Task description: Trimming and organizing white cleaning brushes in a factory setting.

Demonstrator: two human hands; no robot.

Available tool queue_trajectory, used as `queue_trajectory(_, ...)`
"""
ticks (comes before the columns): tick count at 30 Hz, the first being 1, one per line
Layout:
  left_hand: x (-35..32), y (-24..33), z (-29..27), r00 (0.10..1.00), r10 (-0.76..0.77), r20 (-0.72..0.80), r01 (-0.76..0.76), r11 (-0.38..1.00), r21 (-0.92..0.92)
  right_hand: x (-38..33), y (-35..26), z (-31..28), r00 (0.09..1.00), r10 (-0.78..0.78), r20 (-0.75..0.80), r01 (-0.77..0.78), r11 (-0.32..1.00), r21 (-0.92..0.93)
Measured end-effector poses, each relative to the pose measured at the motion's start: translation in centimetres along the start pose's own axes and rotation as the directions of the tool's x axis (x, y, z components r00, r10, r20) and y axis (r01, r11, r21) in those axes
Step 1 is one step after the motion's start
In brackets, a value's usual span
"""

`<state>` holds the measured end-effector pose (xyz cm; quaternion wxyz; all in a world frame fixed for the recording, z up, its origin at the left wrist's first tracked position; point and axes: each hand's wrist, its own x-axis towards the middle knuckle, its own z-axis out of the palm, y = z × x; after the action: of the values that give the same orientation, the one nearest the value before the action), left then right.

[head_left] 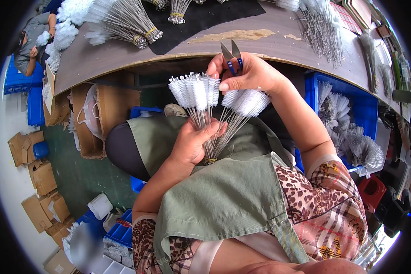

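My left hand (192,140) is closed round the wire stems of a bundle of white bottle brushes (197,92), held upright over my lap. A yellow band (209,160) ties the stems at their lower end. The bristle heads stand in two groups, with a gap between them. My right hand (251,75) grips small blue-handled thread snips (233,59), whose two dark blades point up and stand apart. Its thumb and fingertips are beside the tops of the brush heads; whether they touch a bristle I cannot tell.
Beyond my hands runs a worktable (109,64) with tied brush bundles (123,23) on a black mat (205,23). To the right stands a blue crate (311,91) of brushes. A cardboard box (118,100) is under the table. Another person (34,41) sits at far left.
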<state>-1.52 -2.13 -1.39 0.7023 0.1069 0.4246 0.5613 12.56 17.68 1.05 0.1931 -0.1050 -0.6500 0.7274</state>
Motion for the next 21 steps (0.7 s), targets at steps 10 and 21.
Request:
queue_trajectory(10, 0.0, 0.1, -0.1, 0.998, 0.045, -0.035, -0.047, 0.998, -0.033, -0.8, -0.4, 0.1, 0.994, -0.014, 0.111, -0.026, 0.938, 0.346)
queue_trajectory(21, 0.1, 0.4, 1.3, 0.999, 0.002, -0.051, 0.003, 0.994, 0.109, -2.5, -1.6, 0.0, 0.993, 0.089, -0.077, -0.099, 0.987, -0.126)
